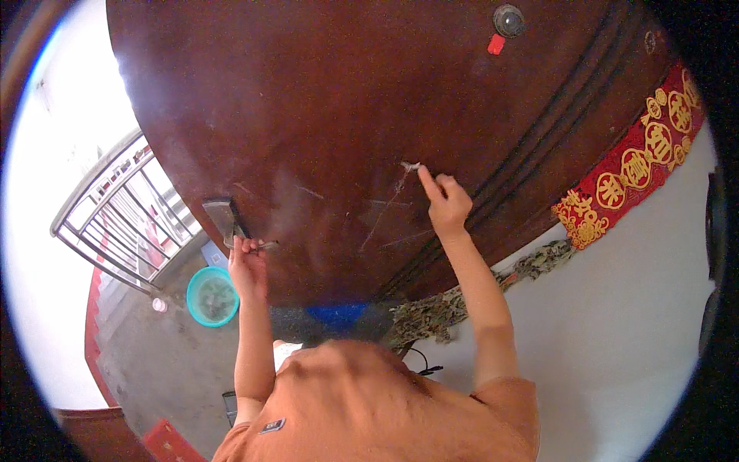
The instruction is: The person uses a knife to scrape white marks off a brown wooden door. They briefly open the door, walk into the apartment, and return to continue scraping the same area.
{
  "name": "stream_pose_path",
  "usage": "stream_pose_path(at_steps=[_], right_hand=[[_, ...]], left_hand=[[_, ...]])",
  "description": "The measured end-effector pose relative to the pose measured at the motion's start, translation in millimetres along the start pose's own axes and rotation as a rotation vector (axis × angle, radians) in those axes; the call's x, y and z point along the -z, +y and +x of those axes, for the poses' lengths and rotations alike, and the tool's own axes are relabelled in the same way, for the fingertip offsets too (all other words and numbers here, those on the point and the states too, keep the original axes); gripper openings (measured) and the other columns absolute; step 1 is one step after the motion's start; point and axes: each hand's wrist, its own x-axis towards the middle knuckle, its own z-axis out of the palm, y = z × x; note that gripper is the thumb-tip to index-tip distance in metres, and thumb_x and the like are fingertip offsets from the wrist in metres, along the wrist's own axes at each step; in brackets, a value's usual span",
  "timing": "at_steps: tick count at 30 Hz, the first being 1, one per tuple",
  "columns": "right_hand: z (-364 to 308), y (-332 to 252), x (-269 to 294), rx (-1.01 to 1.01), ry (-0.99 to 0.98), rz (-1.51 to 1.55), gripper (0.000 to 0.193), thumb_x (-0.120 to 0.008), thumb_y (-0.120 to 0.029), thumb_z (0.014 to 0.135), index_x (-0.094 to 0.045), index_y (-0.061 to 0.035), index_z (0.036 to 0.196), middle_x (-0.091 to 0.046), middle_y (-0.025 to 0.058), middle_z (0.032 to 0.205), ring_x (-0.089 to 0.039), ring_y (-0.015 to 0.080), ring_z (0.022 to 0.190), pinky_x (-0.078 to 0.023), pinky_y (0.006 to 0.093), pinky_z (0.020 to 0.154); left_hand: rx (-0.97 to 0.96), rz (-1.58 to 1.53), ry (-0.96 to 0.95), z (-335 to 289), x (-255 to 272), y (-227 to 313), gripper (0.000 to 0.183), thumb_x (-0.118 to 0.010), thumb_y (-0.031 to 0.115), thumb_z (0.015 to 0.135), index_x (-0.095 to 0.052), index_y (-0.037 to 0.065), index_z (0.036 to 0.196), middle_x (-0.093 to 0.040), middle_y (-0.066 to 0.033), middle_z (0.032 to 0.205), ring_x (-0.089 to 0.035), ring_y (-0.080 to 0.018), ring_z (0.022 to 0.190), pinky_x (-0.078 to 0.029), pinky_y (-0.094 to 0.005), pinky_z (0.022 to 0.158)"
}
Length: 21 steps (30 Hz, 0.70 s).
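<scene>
A large dark red-brown door (308, 100) fills the space in front of me. My left hand (248, 269) is closed around a grey tool with a flared flat blade, like a scraper (222, 215), by the door's left edge. A thin end sticks out to the right of those fingers. My right hand (449, 206) has its index finger stretched out and the other fingers curled. That fingertip touches a small whitish shred (409, 165) on the door. From the shred a pale line of residue runs down to the left, among several light scratches. The right thumb is not clearly visible.
A turquoise basin (213, 297) with cloudy contents stands on the grey floor at left, near a metal railing (115, 204). A round knob (508, 21) is at upper right. A red-and-gold banner (631, 165) and dried leafy bundles (431, 317) line the white wall.
</scene>
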Motion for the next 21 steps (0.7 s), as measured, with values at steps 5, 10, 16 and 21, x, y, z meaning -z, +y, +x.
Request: stream_pose_path(at_steps=[5,10,16,21], right_hand=[[-16,-1,-2,0.053,0.061,-0.042,0.035,-0.070,-0.005,0.078,-0.075,-0.0221,0.108,-0.058,0.0023,0.072,-0.058,0.0184,0.060,-0.047,0.0292,0.051],[-2,-2,2,-0.064,-0.001,-0.024,0.030,-0.071,-0.007,0.079,-0.076,-0.0218,0.105,-0.060,0.0026,0.073,-0.059,0.0191,0.061,-0.047,0.0279,0.053],[-38,-13,0,0.098,-0.091,0.006,0.053,-0.067,-0.001,0.074,-0.069,-0.0254,0.121,-0.057,0.0020,0.082,-0.058,0.0176,0.063,-0.050,0.0288,0.054],[-10,-3,-7,0.068,0.094,-0.051,0.045,-0.067,0.001,0.074,-0.074,-0.0219,0.112,-0.058,0.0028,0.081,-0.058,0.0186,0.062,-0.050,0.0292,0.054]], left_hand=[[0.001,-0.010,0.007,-2,-9,0,0.027,-0.054,0.026,0.101,-0.049,0.013,0.077,-0.052,0.0012,0.075,-0.054,-0.0168,0.081,-0.042,-0.0341,0.076],[-0.006,-0.004,0.003,4,-1,-2,0.027,-0.054,0.026,0.101,-0.049,0.013,0.078,-0.051,0.0014,0.075,-0.054,-0.0166,0.080,-0.043,-0.0342,0.076],[-0.014,-0.015,-0.008,2,-6,-3,0.026,-0.054,0.026,0.101,-0.050,0.013,0.078,-0.051,0.0011,0.074,-0.054,-0.0169,0.080,-0.043,-0.0342,0.077],[0.001,0.010,0.000,0,-5,-1,0.026,-0.054,0.026,0.101,-0.050,0.013,0.078,-0.051,0.0012,0.074,-0.053,-0.0166,0.080,-0.043,-0.0339,0.077]])
